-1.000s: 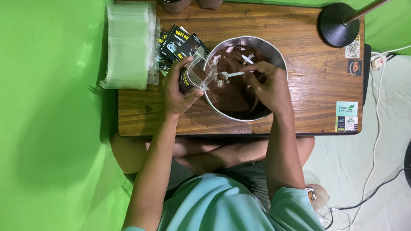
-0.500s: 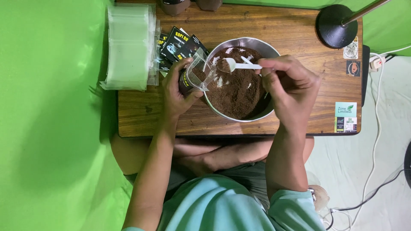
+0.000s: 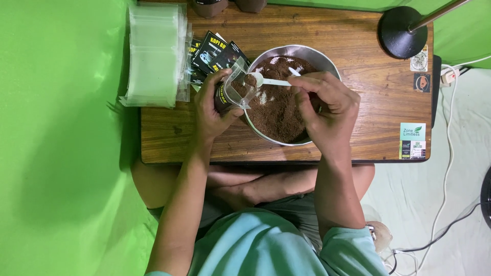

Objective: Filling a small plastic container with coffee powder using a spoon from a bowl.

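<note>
Item 1, nearest: the person is sitting cross-legged at a low wooden table point(image 3: 358, 102), both forearms reaching forward.

Item 2: left hand point(image 3: 209, 110) is wrapping closed around a small clear pouch point(image 3: 236, 84) with a dark label, holding it tilted at the left rim of the bowl, mouth gaping toward the spoon.

Item 3: right hand point(image 3: 325, 110) is pinching the handle of a white plastic spoon point(image 3: 266, 81) between fingertips, the other fingers curled. The spoon's bowl is carrying a mound of brown powder and is hovering right at the pouch mouth, over the bowl's edge.

Item 4: steel bowl point(image 3: 322, 56) is sitting mid-table, holding brown powder point(image 3: 279, 110).

Item 5, farther: dark printed sachets point(image 3: 212, 51) and a stack of clear bags point(image 3: 153, 56) are lying beyond the left hand; a black lamp base point(image 3: 401, 28) is standing at the far right corner.

Risk, as judged: the pouch mouth is looking narrow and soft; a heaped spoon catching its lip could be scattering powder onto the table or the sachets. A slackening left grip could be letting the mouth collapse or the pouch tip.
</note>
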